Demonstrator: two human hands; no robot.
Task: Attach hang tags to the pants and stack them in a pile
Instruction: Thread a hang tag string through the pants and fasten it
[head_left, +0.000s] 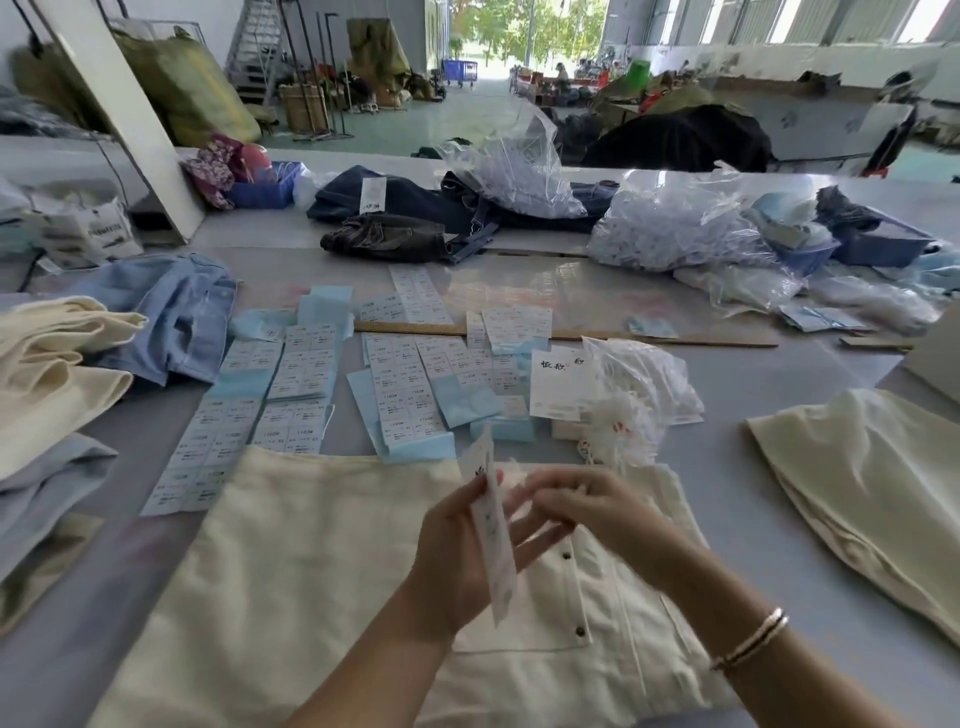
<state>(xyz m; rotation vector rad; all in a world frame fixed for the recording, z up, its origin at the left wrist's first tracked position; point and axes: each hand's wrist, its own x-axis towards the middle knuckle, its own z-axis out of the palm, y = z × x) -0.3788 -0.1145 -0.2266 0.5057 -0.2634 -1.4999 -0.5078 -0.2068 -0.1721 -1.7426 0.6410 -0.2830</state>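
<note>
1. My left hand (457, 551) has its grip pinched on a white hang tag (493, 540), thumb on the near face and fingers behind, holding it edge-on and roughly upright above the pants
2. My right hand (587, 506) is up against the tag's right side with fingers curled in. It looks like it's pinching something thin and white there, too blurry to say what exactly, so I can't tell what that grip has. Bracelet (753, 639) on that wrist
3. The cream pants (311, 571) I'm working on lie flat on the table (727, 478) right under both hands, button fly facing up with two dark buttons (566, 556) showing
4. Another cream pair (872, 483) is folded off to my right, apart from the one in front of me
5. On my left there's a heap with cream pants (57, 374) on top and light blue denim (176, 317) behind it
6. Just past the waistband the table's covered in sheets of printed size stickers (405, 384) on blue backing, plus a standing white card (558, 384) and a clear bag of white strings (639, 395)
7. A wooden ruler (675, 338) lies across behind those, then dark jeans (395, 202) and more plastic bags (675, 228) farther back
</note>
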